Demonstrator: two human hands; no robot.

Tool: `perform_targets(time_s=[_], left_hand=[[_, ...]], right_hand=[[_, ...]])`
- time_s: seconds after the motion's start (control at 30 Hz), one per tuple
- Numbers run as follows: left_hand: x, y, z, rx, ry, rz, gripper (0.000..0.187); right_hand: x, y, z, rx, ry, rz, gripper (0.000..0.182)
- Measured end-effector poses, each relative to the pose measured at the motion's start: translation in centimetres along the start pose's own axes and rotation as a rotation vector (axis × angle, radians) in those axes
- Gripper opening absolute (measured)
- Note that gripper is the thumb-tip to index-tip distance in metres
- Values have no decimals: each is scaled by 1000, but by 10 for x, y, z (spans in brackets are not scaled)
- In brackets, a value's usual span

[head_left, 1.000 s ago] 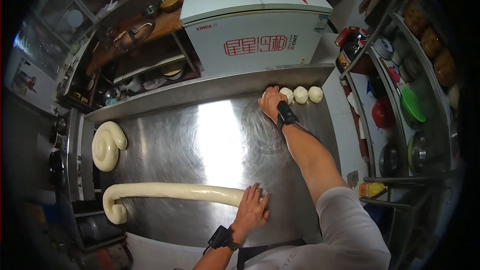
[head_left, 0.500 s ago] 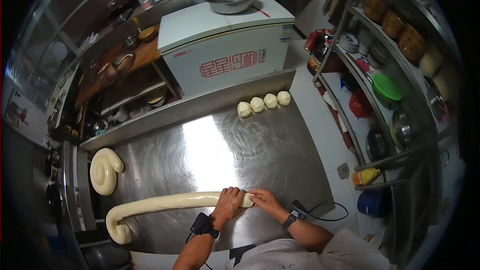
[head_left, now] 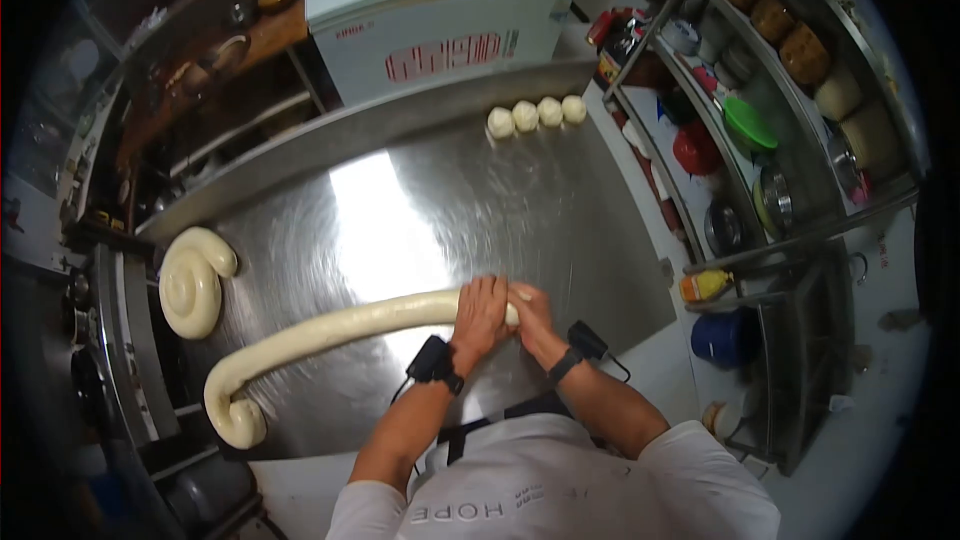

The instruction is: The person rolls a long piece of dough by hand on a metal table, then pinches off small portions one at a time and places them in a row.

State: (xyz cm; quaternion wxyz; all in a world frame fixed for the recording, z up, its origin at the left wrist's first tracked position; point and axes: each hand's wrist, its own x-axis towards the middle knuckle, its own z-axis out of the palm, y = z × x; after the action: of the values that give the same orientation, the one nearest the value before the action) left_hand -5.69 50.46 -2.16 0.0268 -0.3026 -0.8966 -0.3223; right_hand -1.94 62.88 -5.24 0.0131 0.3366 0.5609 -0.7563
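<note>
A long, smooth dough rope point(head_left: 340, 328) lies across the steel table, its far left end curled near the front edge. My left hand point(head_left: 482, 312) is wrapped over the rope near its right end. Close beside it, my right hand point(head_left: 532, 314) grips the tip of the dough, with a bit of pale dough showing between the hands. A coiled dough roll point(head_left: 190, 285) rests at the table's left side. Several round dough balls point(head_left: 525, 116) sit in a row along the back right.
The steel table point(head_left: 470, 200) has a raised back rim. Behind it stands a white chest freezer point(head_left: 440, 40). Shelves with bowls, a green basket point(head_left: 750, 125) and a blue bucket point(head_left: 726, 339) are on the right. A wooden counter point(head_left: 265, 40) is at the back left.
The view has tilted down, so the table's contents appear higher. My right hand has closed in against my left hand, round the dough's end.
</note>
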Motion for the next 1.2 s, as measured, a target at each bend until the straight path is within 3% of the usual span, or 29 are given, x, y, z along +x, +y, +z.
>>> perform_targets(time_s=[0.17, 0.4, 0.53, 0.6, 0.67, 0.73, 0.8, 0.83, 0.87, 0.9, 0.93, 1.0, 1.07, 1.13, 1.2], left_hand=[[0, -10, 9, 84, -87, 43, 33], [2, -5, 10, 125, -102, 0, 20], [10, -4, 6, 154, -251, -47, 22], [17, 0, 4, 162, -309, -83, 22], [26, 3, 3, 205, -497, -126, 21], [32, -6, 23, 218, -486, -182, 27], [44, -12, 27, 236, -469, -233, 33], [50, -6, 21, 201, -550, -244, 31], [56, -4, 15, 169, -632, -255, 30], [36, 0, 17, 124, -429, -260, 30], [38, 9, 6, 234, -573, -176, 38], [22, 12, 9, 165, -418, -155, 47], [24, 17, -3, 80, -414, -180, 48], [24, 16, -5, -3, -407, -200, 50], [19, 12, 3, 21, -145, -62, 45]], right_hand=[[-13, 3, 5, -37, 85, -118, 18], [-21, -8, -1, -200, 78, -247, 18], [-16, -18, -13, -276, 21, -229, 18], [-10, -30, -24, -424, -130, -229, 15], [-7, -49, -40, -505, -253, -150, 16], [-17, -74, -41, -589, -382, -74, 17], [-36, -101, -35, -538, -1171, -77, 12], [-32, -114, -28, -501, -1096, -96, 25], [-9, -117, -29, -507, -1105, -92, 25], [30, -118, -27, -457, -856, -130, 34], [68, -121, -19, -394, -610, -163, 43], [132, -143, 8, -890, -397, -502, 56], [197, -152, 43, -1040, -190, -853, 53], [236, -177, 85, -1099, -151, -886, 51], [260, -185, 114, -1159, -106, -914, 51]])
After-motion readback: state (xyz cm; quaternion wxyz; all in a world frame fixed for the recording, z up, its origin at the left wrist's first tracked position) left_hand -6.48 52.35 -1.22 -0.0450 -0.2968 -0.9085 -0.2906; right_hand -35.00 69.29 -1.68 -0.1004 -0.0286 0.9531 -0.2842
